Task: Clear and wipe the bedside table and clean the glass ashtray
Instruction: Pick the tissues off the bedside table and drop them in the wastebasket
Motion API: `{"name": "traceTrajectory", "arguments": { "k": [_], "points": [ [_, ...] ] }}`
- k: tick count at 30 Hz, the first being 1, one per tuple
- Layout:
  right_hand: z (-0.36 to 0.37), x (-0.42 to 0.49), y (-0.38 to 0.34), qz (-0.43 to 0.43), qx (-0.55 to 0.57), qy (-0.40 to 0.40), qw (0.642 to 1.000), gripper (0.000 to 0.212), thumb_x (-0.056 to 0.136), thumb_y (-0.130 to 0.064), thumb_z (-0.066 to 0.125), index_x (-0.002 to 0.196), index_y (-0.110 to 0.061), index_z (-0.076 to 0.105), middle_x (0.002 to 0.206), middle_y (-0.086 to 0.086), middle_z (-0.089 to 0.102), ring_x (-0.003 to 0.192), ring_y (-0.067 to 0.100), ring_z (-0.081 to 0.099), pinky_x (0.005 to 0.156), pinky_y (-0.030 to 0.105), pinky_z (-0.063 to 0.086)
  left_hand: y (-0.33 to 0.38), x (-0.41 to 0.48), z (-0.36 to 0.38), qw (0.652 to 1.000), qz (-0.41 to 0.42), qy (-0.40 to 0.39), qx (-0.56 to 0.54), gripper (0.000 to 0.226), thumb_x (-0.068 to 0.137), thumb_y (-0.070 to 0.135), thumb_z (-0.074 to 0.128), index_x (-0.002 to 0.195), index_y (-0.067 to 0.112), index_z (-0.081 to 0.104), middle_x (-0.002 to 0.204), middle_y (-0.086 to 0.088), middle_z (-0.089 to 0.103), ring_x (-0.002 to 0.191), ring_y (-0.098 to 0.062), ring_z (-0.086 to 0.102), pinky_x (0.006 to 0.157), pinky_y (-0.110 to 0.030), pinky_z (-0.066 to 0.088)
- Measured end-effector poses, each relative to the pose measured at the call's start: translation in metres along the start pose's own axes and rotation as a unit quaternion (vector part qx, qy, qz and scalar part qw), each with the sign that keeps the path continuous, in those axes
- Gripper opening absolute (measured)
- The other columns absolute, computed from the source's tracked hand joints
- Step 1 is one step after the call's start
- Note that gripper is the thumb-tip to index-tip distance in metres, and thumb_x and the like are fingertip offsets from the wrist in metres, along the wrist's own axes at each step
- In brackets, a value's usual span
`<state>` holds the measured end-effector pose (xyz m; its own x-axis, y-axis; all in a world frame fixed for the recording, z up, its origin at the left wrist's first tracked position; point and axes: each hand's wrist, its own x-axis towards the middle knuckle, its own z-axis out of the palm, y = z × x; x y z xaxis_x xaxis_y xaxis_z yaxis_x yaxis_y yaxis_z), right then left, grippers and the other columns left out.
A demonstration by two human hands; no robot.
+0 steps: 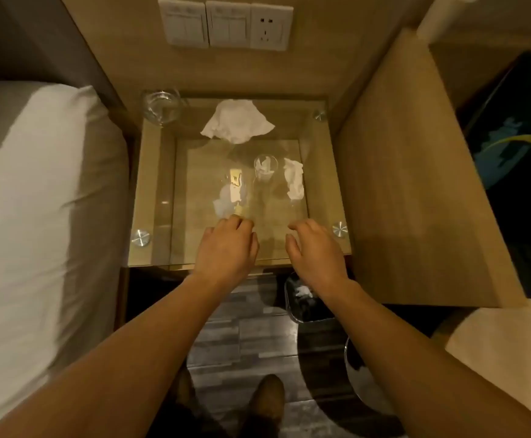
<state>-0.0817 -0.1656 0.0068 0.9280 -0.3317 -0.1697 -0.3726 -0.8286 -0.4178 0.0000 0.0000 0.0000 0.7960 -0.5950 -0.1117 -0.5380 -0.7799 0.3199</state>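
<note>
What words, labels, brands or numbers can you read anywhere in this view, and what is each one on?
None can be read.
Wall switches and socket: no legible markings.
Small gold item seen at the glass tabletop: any print on it is too blurred to read.
Dark object with a blue and yellow picture at right: a graphic only, no letters visible.

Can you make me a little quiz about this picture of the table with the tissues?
1. True or false: the glass ashtray sits at the far left corner of the bedside table.
2. Which is bigger: A) the crumpled tissue at the back, or B) the tissue on the right?
3. Fill in: the small bin stands on the ____ below the right hand.

Key: 1 true; 2 A; 3 floor.
</note>
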Motion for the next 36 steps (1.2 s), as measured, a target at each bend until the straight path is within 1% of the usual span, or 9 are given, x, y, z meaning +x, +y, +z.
{"name": "traceTrajectory", "arguments": {
  "k": [7,10,13,16,21,24,28,32,36],
  "points": [
    [0.024,0.048,0.025,-0.005,-0.006,0.06,0.998,0.035,0.104,-0.031,0.051,0.132,-0.014,0.062,0.125,0.006,0.064,0.113,0.021,0.061,0.093,0.038,0.052,-0.007,0.045,0.06,0.999,0.04,0.007,-0.028,0.032,0.098,0.027,0.055,0.122,0.011,0.067,0.118,-0.01,0.067,0.108,-0.031,0.062,0.088,-0.046,0.053],
    [0.028,0.065,0.034,-0.001,-0.009,0.103,0.995,0.029,0.102,-0.03,0.052,0.122,-0.014,0.065,0.117,0.005,0.063,0.107,0.02,0.059,0.089,0.039,0.052,-0.008,0.049,0.08,0.997,0.058,0.025,-0.032,0.04,0.097,0.027,0.059,0.133,0.009,0.062,0.135,-0.015,0.062,0.125,-0.034,0.057,0.099,-0.048,0.05],
    [0.035,0.077,0.04,0.001,-0.005,0.149,0.989,0.031,0.1,-0.03,0.056,0.124,-0.012,0.063,0.117,0.006,0.061,0.107,0.02,0.057,0.088,0.04,0.053,-0.012,0.044,0.096,0.998,0.051,0.038,-0.018,0.052,0.102,0.034,0.051,0.148,0.011,0.05,0.154,-0.015,0.05,0.143,-0.031,0.044,0.114,-0.047,0.038],
    [0.04,0.091,0.045,-0.005,-0.001,0.176,0.984,0.042,0.096,-0.037,0.06,0.131,-0.013,0.058,0.121,0.007,0.058,0.109,0.022,0.056,0.086,0.04,0.052,-0.014,0.044,0.105,0.997,0.061,0.043,0.001,0.057,0.106,0.038,0.04,0.156,0.011,0.039,0.163,-0.013,0.039,0.153,-0.027,0.032,0.124,-0.043,0.025],
    [0.044,0.123,0.046,0.016,0.059,0.135,0.989,0.061,0.093,-0.048,0.062,0.148,-0.023,0.049,0.145,0.007,0.05,0.13,0.025,0.05,0.101,0.038,0.047,-0.013,0.048,0.107,0.997,0.065,0.031,0.032,0.063,0.108,0.043,0.029,0.161,0.008,0.029,0.169,-0.015,0.027,0.159,-0.027,0.018,0.13,-0.044,0.012],
    [0.046,0.136,0.05,0.025,0.069,0.097,0.993,0.051,0.096,-0.04,0.065,0.142,-0.02,0.058,0.143,0.007,0.054,0.132,0.024,0.048,0.105,0.034,0.043,-0.013,0.048,0.106,0.996,0.067,0.025,0.047,0.064,0.108,0.044,0.027,0.161,0.009,0.029,0.169,-0.015,0.026,0.159,-0.027,0.017,0.13,-0.044,0.01],
    [0.048,0.14,0.054,0.065,0.056,0.08,0.993,0.031,0.099,-0.026,0.066,0.126,-0.012,0.069,0.129,0.008,0.06,0.12,0.021,0.056,0.089,0.021,0.038,-0.012,0.049,0.106,0.996,0.063,0.016,0.056,0.064,0.108,0.045,0.026,0.161,0.01,0.028,0.17,-0.014,0.025,0.159,-0.027,0.016,0.13,-0.043,0.007],
    [0.04,0.119,0.055,0.083,0.105,0.117,0.984,0.02,0.097,-0.015,0.068,0.115,-0.009,0.072,0.119,0.005,0.061,0.106,0.014,0.06,0.077,0.009,0.04,-0.011,0.05,0.103,0.996,0.063,0.011,0.063,0.065,0.107,0.045,0.025,0.162,0.01,0.027,0.17,-0.014,0.024,0.16,-0.027,0.015,0.13,-0.043,0.007],
    [0.023,0.064,0.05,0.12,0.192,0.175,0.958,0.021,0.096,-0.017,0.068,0.116,-0.012,0.072,0.119,-0.004,0.058,0.099,0.006,0.06,0.085,0.016,0.051,-0.011,0.049,0.102,0.996,0.059,0.001,0.067,0.064,0.108,0.045,0.024,0.163,0.011,0.024,0.171,-0.013,0.022,0.16,-0.026,0.013,0.13,-0.043,0.007]
  ]
}}
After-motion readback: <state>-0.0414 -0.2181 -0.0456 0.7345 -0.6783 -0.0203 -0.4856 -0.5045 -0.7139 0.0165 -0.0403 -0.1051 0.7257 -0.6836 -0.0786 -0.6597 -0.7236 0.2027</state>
